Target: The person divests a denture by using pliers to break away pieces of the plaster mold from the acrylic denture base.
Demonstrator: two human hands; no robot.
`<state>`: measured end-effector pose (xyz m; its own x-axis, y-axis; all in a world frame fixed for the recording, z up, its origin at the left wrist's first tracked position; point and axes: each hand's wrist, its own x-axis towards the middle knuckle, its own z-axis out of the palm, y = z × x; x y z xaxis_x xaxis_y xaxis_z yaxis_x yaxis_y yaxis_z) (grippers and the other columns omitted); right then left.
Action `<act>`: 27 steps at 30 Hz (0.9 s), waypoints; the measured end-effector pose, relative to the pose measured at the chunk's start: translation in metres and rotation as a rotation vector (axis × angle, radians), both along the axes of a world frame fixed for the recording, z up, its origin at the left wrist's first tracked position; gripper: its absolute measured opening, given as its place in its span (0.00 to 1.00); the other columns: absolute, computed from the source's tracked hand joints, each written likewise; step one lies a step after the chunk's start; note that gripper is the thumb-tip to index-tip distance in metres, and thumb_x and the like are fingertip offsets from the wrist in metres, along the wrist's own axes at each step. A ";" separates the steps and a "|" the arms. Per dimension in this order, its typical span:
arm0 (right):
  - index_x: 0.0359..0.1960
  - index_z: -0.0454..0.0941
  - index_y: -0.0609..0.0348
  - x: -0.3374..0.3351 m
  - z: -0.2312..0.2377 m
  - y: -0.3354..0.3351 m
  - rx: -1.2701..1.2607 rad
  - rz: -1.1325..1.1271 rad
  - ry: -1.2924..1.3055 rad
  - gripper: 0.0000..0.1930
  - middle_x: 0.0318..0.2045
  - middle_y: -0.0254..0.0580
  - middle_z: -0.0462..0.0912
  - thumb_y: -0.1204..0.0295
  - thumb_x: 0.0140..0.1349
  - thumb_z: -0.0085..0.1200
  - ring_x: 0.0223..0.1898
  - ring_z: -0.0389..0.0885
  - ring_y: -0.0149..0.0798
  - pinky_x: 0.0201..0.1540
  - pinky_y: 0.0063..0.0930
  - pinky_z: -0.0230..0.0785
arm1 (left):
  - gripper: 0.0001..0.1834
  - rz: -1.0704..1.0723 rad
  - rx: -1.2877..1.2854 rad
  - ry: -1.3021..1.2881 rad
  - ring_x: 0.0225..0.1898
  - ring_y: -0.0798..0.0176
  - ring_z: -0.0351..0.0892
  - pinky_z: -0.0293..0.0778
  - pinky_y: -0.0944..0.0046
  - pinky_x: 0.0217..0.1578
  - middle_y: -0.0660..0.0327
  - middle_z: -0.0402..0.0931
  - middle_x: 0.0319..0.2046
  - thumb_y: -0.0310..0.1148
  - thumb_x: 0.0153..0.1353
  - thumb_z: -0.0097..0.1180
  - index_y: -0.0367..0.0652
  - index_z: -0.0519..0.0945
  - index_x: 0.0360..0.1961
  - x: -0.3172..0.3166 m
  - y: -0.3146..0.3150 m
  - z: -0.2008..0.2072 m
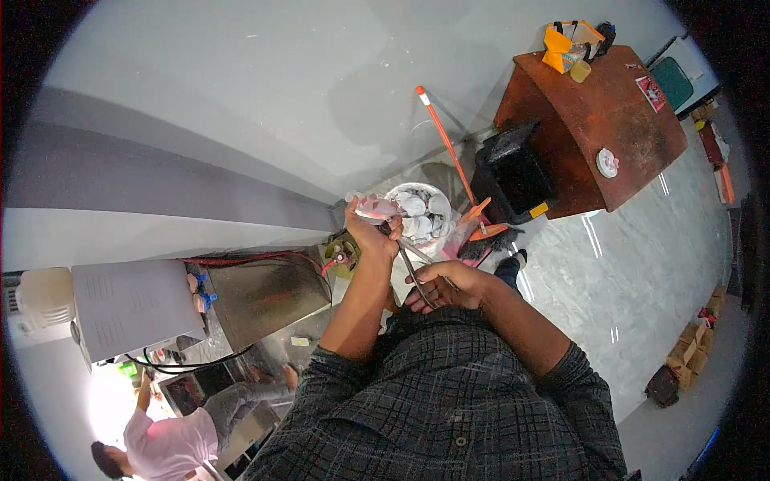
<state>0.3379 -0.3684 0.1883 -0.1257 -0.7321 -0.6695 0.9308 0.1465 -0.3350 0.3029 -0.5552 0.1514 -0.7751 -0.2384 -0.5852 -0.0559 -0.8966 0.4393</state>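
My left hand [374, 232] is raised in front of me, its fingers closed round a clear, pinkish plastic object [376, 209] whose exact kind I cannot make out. From just below that hand a thin dark strip [416, 273] slants down to my right hand [446, 286]. The right hand is palm up near my waist, with its fingers curled about the strip's lower part. Just beyond my left hand stands a white bucket [439, 210] holding several white rounded pieces [412, 204].
An orange-handled broom [446, 140] leans on the wall beside a black bin [512, 180]. At right stands a brown desk [593, 104] with a yellow bag [565, 48]. A metal cabinet [269, 297] is at left. A person in pink [171, 445] works at lower left.
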 end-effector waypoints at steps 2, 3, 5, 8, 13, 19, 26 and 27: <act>0.42 0.75 0.61 0.002 -0.002 -0.001 0.020 -0.028 0.007 0.14 0.30 0.43 0.79 0.64 0.60 0.57 0.28 0.78 0.38 0.31 0.34 0.72 | 0.23 0.024 0.008 -0.007 0.13 0.57 0.63 0.52 0.65 0.08 0.48 0.72 0.26 0.57 0.60 0.44 0.48 0.69 0.39 -0.002 -0.001 -0.001; 0.38 0.77 0.61 0.003 -0.006 -0.005 0.069 -0.032 0.075 0.13 0.29 0.43 0.80 0.64 0.58 0.58 0.27 0.78 0.39 0.28 0.34 0.72 | 0.22 0.030 0.011 -0.010 0.12 0.57 0.63 0.52 0.66 0.08 0.48 0.72 0.26 0.57 0.60 0.44 0.48 0.69 0.39 -0.004 -0.001 -0.001; 0.33 0.79 0.62 0.006 -0.022 -0.008 0.111 -0.007 0.177 0.12 0.28 0.45 0.80 0.64 0.57 0.59 0.26 0.78 0.39 0.26 0.34 0.71 | 0.22 0.028 0.029 -0.007 0.12 0.58 0.63 0.52 0.66 0.08 0.47 0.72 0.28 0.56 0.59 0.45 0.49 0.69 0.40 -0.005 0.002 -0.002; 0.32 0.79 0.65 0.004 -0.031 -0.007 0.197 0.113 0.325 0.14 0.27 0.46 0.81 0.64 0.56 0.59 0.24 0.78 0.39 0.25 0.34 0.70 | 0.22 0.033 0.024 0.015 0.12 0.58 0.63 0.53 0.66 0.08 0.47 0.72 0.29 0.57 0.59 0.46 0.50 0.69 0.41 -0.005 0.000 -0.014; 0.32 0.79 0.69 0.001 0.004 -0.016 0.470 0.270 0.513 0.17 0.26 0.46 0.80 0.63 0.56 0.60 0.22 0.76 0.38 0.25 0.35 0.69 | 0.24 0.034 -0.038 0.031 0.12 0.58 0.64 0.53 0.66 0.08 0.46 0.74 0.32 0.57 0.58 0.47 0.50 0.70 0.44 -0.011 0.009 -0.003; 0.40 0.80 0.67 -0.002 -0.006 -0.010 0.571 0.264 0.840 0.26 0.31 0.58 0.82 0.50 0.66 0.50 0.35 0.82 0.54 0.39 0.46 0.73 | 0.25 -0.007 -0.012 0.039 0.36 0.37 0.80 0.69 0.47 0.30 0.49 0.74 0.43 0.58 0.58 0.45 0.50 0.70 0.47 -0.012 0.000 -0.009; 0.44 0.77 0.66 0.006 -0.018 0.002 0.553 0.362 1.034 0.26 0.34 0.63 0.82 0.52 0.71 0.40 0.41 0.82 0.61 0.47 0.51 0.71 | 0.25 0.133 0.173 -0.007 0.59 0.33 0.65 0.62 0.27 0.52 0.40 0.65 0.53 0.50 0.58 0.44 0.41 0.68 0.48 -0.013 -0.016 0.010; 0.45 0.76 0.66 0.007 -0.017 0.003 0.512 0.312 1.013 0.26 0.34 0.62 0.83 0.52 0.71 0.40 0.41 0.82 0.60 0.47 0.50 0.71 | 0.24 0.214 0.203 -0.036 0.60 0.33 0.64 0.61 0.25 0.54 0.40 0.64 0.54 0.48 0.59 0.43 0.41 0.68 0.48 -0.013 -0.015 0.015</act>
